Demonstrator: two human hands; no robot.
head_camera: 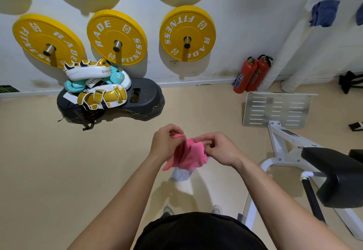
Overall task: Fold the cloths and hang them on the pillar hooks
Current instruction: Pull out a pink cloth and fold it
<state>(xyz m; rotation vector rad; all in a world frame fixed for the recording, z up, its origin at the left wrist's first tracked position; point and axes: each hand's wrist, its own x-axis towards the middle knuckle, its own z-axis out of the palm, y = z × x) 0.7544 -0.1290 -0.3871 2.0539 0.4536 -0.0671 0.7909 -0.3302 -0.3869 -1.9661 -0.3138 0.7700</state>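
Head view: I count one pink cloth (188, 157), pinched by left hand (167, 143) and right hand (220, 149) alike; two blue cloths (324, 13) hang by the pillar (290, 43), one apparently cut off.

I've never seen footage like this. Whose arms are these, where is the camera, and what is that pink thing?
No machine here: a person wears a wide-angle camera on the head, so you look down along their own arms. The left hand and right hand each pinch the top edge of a pink cloth, held up above the floor. On the wall ahead hang yellow weight plates; below them boxing pads lie piled on a dark step. Two red fire extinguishers stand beside a white pillar, where a blue cloth hangs.
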